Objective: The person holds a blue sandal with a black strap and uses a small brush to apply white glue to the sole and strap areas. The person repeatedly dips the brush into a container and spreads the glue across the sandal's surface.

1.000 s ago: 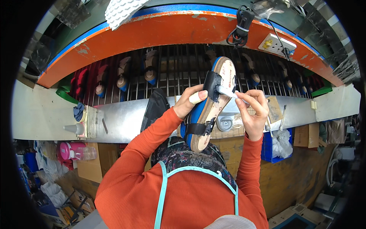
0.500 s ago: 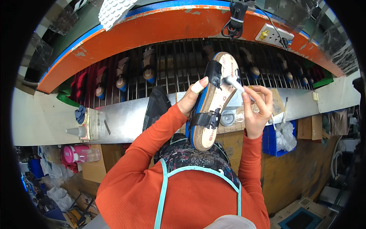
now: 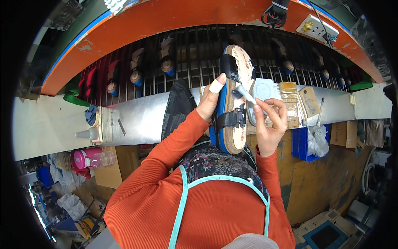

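Note:
An unfinished sandal [image 3: 239, 135] is held upright in front of me, toe end away, with its cream face toward me. It has a brown edge, a blue side and black straps folded over the rim. My left hand [image 3: 210, 101] grips its left side, the taped thumb near the upper strap. In my right hand [image 3: 271, 122], thumb and fingers pinch the white handle of a brush [image 3: 247, 95]. The dark bristles touch or hover just over the cream face between the straps; I cannot tell which.
A metal-edged ledge [image 3: 143, 114] carries a black mesh item [image 3: 179, 106], a grey container [image 3: 265, 89] and a yellowish block [image 3: 289, 89]. Behind it, several sandals sit on a rod conveyor [image 3: 195, 58] beneath an orange beam [image 3: 174, 25]. A blue crate [image 3: 300, 143] hangs at the right.
The brush tip has shifted left and toward me along the sandal. My right hand has moved slightly left and nearer. The whole view has also shifted a little.

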A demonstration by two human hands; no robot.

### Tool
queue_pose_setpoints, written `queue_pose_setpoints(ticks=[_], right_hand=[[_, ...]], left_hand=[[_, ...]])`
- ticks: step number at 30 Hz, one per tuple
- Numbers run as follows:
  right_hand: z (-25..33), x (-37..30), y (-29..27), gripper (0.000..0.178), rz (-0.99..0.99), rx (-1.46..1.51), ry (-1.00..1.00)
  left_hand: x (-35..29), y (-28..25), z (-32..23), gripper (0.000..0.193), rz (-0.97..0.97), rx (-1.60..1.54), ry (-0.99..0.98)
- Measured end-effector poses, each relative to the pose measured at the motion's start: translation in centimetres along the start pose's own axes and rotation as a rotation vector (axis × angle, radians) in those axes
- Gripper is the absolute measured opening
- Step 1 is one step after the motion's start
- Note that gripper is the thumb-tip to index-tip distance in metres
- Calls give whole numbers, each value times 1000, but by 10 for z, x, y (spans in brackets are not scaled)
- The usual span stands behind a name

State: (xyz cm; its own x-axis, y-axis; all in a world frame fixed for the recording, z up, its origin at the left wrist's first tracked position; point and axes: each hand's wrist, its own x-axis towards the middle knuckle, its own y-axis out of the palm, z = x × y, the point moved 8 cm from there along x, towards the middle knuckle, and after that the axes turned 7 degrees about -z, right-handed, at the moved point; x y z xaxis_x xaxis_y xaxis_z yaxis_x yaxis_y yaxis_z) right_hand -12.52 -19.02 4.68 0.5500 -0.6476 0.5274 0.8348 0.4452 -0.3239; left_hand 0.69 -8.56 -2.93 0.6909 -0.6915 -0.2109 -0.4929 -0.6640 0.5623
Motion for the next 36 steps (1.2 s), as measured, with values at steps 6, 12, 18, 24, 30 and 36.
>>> queue_pose_setpoints(ticks=[6, 12, 18, 24, 30, 36], right_hand=[[16, 12, 8, 22, -58, -119, -170], [27, 15, 12, 25, -138, -157, -322], [14, 8, 17, 24, 18, -5, -231], [15, 0, 13, 21, 110, -18, -255], [13, 3, 5, 18, 192, 8, -237], [12, 5, -3, 18, 213, 19, -251]], left_hand=[[-2, -15, -6, 70, -77, 86, 81], [-4, -23, -16, 70, -98, 137, 126], [-3, -27, -26, 69, -66, 125, 151], [2, -30, -33, 65, -112, 113, 160], [7, -24, -46, 65, -97, 166, 235], [16, -17, -49, 66, -101, 184, 247]])
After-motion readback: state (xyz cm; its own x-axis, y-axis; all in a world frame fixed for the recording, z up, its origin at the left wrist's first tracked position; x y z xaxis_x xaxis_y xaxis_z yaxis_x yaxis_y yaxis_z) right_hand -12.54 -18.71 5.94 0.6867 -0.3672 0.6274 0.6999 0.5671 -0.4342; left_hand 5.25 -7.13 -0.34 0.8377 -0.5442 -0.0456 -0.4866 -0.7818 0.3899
